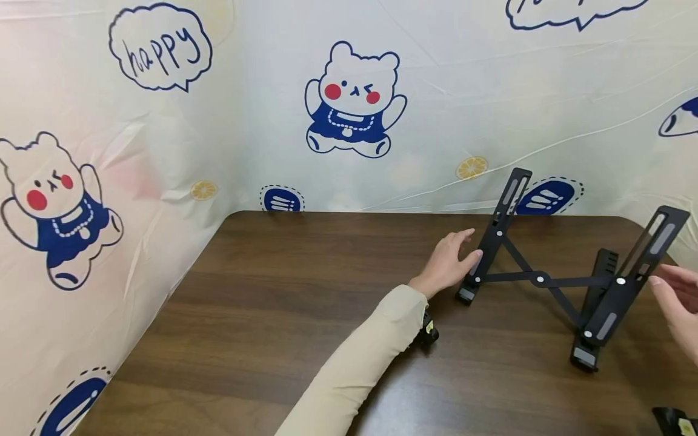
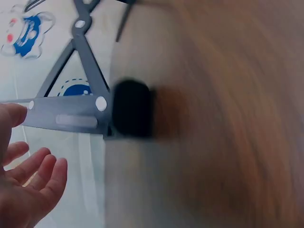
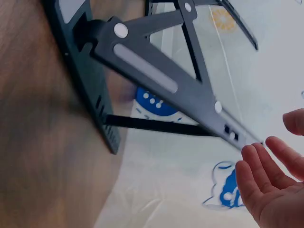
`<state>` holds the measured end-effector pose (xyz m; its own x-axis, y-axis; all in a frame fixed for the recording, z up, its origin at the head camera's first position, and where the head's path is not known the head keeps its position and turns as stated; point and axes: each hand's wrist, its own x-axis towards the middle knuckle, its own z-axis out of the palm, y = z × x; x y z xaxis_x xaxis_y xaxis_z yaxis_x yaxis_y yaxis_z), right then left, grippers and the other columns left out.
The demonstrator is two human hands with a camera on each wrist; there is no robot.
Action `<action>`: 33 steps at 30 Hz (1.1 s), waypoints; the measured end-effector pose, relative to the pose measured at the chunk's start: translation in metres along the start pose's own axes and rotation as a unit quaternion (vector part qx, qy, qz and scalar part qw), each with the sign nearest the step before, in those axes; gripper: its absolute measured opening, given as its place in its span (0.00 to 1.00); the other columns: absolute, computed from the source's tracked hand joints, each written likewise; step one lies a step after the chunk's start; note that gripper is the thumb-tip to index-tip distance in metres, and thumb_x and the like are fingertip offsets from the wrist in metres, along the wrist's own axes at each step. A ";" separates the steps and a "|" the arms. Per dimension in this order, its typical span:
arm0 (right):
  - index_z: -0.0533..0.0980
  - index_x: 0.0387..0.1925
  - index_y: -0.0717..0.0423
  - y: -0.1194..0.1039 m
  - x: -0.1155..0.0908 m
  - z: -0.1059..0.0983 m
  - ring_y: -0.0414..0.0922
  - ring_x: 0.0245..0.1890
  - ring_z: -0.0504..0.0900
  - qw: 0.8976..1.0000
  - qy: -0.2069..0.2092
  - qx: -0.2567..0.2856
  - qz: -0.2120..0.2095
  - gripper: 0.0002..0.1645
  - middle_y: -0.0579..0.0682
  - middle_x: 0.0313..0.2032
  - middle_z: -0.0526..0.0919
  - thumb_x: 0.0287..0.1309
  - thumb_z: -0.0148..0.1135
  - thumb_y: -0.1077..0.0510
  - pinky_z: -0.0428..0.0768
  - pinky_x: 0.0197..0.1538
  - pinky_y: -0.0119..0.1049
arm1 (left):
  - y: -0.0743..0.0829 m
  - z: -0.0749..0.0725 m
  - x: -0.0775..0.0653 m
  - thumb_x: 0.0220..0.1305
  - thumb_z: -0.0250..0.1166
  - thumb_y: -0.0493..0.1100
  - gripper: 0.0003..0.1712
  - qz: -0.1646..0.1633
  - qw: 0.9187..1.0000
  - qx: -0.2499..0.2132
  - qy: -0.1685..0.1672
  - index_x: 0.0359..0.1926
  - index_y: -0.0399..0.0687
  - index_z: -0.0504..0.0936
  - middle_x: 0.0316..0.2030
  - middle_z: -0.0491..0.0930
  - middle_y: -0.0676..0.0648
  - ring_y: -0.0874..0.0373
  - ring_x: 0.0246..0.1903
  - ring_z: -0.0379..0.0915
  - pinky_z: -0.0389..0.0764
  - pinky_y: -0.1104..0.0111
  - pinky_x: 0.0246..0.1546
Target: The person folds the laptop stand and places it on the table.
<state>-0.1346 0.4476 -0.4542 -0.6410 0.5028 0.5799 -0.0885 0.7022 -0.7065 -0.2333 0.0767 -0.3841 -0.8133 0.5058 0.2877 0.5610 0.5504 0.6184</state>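
A black folding laptop stand [image 1: 540, 279] stands spread open on the table, its two slotted side arms tilted up and linked by crossed bars. At its left side arm [image 2: 66, 113] is my left hand [image 1: 444, 263], thumb up against the arm and the other fingers loosely extended, not wrapped round it. My right hand [image 1: 678, 306], partly cut off by the head view's edge, is beside the right side arm [image 3: 156, 80]. Its fingers are relaxed, with the tips [image 3: 251, 152] close to the arm's edge; whether they touch I cannot tell. Part of the left base is blurred in the left wrist view.
The stand is toward the right of the brown wooden table [image 1: 245, 315]. Behind and to the left hangs a pale cloth [image 1: 262, 121] printed with cartoon bears. A black wrist device [image 1: 429, 332] shows under the left sleeve, another [image 1: 673, 421] at lower right.
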 end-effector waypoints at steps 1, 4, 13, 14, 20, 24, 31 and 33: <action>0.74 0.50 0.45 0.005 0.000 -0.001 0.22 0.37 0.70 1.000 -0.006 0.006 0.018 0.20 0.30 0.41 0.75 0.54 0.59 0.58 0.64 0.41 0.14 | 0.000 0.002 0.001 0.64 0.52 0.51 0.28 -0.009 1.000 -0.018 -0.001 0.62 0.48 0.62 0.50 0.71 0.49 0.60 0.46 0.67 0.68 0.77 0.43; 0.74 0.51 0.47 0.010 -0.001 -0.003 0.23 0.36 0.70 0.997 -0.018 0.026 0.068 0.20 0.27 0.38 0.74 0.54 0.58 0.60 0.63 0.38 0.13 | 0.000 0.006 0.002 0.64 0.52 0.50 0.26 -0.033 0.998 -0.059 -0.008 0.61 0.49 0.63 0.49 0.72 0.49 0.61 0.43 0.68 0.69 0.78 0.39; 0.72 0.47 0.44 -0.012 -0.021 -0.002 0.21 0.29 0.74 0.984 -0.096 0.117 0.097 0.23 0.26 0.32 0.75 0.50 0.59 0.68 0.70 0.29 0.13 | -0.001 0.015 0.006 0.63 0.54 0.48 0.23 -0.076 0.990 -0.121 -0.004 0.58 0.49 0.68 0.44 0.75 0.51 0.67 0.36 0.70 0.70 0.79 0.32; 0.71 0.46 0.42 -0.014 -0.023 -0.002 0.21 0.28 0.74 0.980 -0.116 0.129 0.101 0.23 0.26 0.31 0.75 0.51 0.58 0.68 0.71 0.27 0.14 | 0.000 0.016 0.007 0.63 0.54 0.48 0.22 -0.081 0.989 -0.127 -0.005 0.58 0.50 0.68 0.43 0.76 0.51 0.67 0.34 0.70 0.70 0.79 0.31; 0.67 0.39 0.37 -0.022 -0.028 -0.004 0.25 0.20 0.77 0.963 -0.190 0.135 0.135 0.15 0.24 0.27 0.73 0.57 0.54 0.63 0.73 0.22 0.18 | 0.005 0.021 0.013 0.62 0.56 0.44 0.20 -0.099 0.987 -0.129 -0.007 0.55 0.51 0.71 0.37 0.78 0.52 0.68 0.27 0.69 0.70 0.81 0.26; 0.67 0.34 0.40 -0.022 -0.031 -0.004 0.26 0.18 0.77 0.964 -0.209 0.085 0.140 0.09 0.24 0.24 0.73 0.58 0.54 0.59 0.72 0.21 0.18 | 0.004 0.023 0.015 0.61 0.57 0.42 0.18 -0.103 0.989 -0.110 -0.003 0.52 0.50 0.73 0.33 0.79 0.53 0.69 0.27 0.69 0.68 0.81 0.26; 0.68 0.32 0.48 -0.014 -0.031 0.001 0.28 0.20 0.77 0.962 -0.224 0.064 0.145 0.04 0.26 0.23 0.74 0.57 0.55 0.58 0.76 0.22 0.24 | 0.002 0.023 0.017 0.60 0.58 0.42 0.15 -0.116 0.987 -0.115 -0.007 0.49 0.49 0.75 0.27 0.78 0.54 0.67 0.23 0.69 0.69 0.79 0.25; 0.68 0.33 0.50 -0.011 -0.030 0.001 0.28 0.21 0.77 0.961 -0.230 0.060 0.143 0.04 0.27 0.24 0.74 0.57 0.54 0.57 0.76 0.23 0.24 | 0.002 0.024 0.018 0.59 0.58 0.42 0.15 -0.118 0.987 -0.108 -0.005 0.48 0.49 0.75 0.28 0.79 0.54 0.68 0.23 0.69 0.69 0.80 0.25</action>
<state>-0.1151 0.4239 -0.4642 -0.9192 0.3703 0.1337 0.0718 0.4915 -0.8679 -0.2434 0.1027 -0.3951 -0.9153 0.3873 0.1105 0.3092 0.4999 0.8090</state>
